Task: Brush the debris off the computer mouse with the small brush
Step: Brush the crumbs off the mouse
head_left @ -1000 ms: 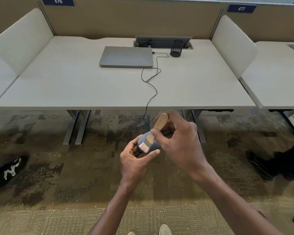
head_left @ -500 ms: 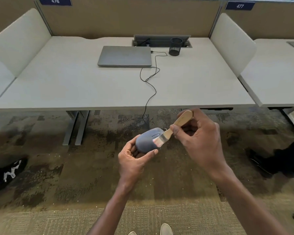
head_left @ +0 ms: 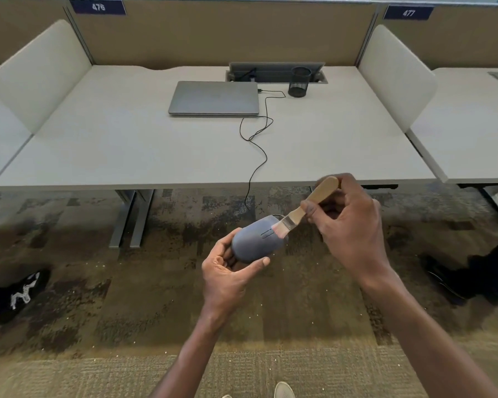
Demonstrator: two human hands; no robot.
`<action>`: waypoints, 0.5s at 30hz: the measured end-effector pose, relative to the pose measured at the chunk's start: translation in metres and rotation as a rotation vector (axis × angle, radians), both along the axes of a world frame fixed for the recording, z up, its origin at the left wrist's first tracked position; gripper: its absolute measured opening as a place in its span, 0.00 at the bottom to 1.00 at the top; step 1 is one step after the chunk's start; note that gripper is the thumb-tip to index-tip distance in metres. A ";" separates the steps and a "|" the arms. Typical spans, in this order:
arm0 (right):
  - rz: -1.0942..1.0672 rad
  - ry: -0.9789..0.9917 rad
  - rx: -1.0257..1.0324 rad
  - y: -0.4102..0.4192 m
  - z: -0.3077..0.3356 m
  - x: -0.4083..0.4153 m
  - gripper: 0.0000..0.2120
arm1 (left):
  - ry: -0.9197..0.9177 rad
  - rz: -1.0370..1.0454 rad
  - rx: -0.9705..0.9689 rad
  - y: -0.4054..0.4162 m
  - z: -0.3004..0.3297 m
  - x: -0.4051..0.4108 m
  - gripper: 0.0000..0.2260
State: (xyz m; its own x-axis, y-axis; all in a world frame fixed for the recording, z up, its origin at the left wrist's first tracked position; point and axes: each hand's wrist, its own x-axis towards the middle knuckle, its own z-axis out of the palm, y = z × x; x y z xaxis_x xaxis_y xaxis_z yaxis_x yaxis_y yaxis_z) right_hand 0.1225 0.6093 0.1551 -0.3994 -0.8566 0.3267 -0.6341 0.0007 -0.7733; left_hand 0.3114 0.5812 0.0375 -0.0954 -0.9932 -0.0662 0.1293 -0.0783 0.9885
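Observation:
I hold a grey-blue computer mouse (head_left: 252,244) in the air over the carpet, in front of the desk edge. My left hand (head_left: 230,275) cups it from below and behind, thumb along its near side. My right hand (head_left: 348,225) grips the wooden handle of a small brush (head_left: 305,209). The pale bristles touch the mouse's front right, beside the scroll wheel. The mouse's black cable (head_left: 256,165) runs up over the desk edge to the laptop.
A closed grey laptop (head_left: 213,97) and a black mesh pen cup (head_left: 299,81) sit at the back of the white desk (head_left: 127,145). White dividers flank it. Desk legs (head_left: 130,216) stand at the left. Dark shoes lie on the carpet at both sides; pale specks dot the carpet.
My right hand swept the brush from the mouse's near left side across to its front right, and the mouse top came into full view. My left hand stayed nearly still.

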 end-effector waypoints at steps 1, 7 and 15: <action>0.029 -0.019 -0.015 -0.001 0.004 0.003 0.15 | 0.003 -0.008 0.001 0.001 0.000 -0.001 0.33; 0.242 0.030 0.045 -0.017 0.015 0.038 0.15 | 0.017 -0.044 0.019 0.002 -0.005 -0.007 0.33; 0.256 0.183 0.085 -0.044 0.009 0.056 0.10 | 0.006 -0.068 -0.001 0.006 -0.006 -0.005 0.26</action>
State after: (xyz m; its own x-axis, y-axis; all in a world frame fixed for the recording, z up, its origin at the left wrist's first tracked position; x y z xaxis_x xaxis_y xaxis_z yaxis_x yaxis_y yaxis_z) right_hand 0.1782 0.5655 0.1644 -0.1091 -0.9489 0.2962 -0.7503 -0.1169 -0.6507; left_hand 0.3064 0.5876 0.0319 -0.1630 -0.9845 -0.0646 0.1299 -0.0863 0.9878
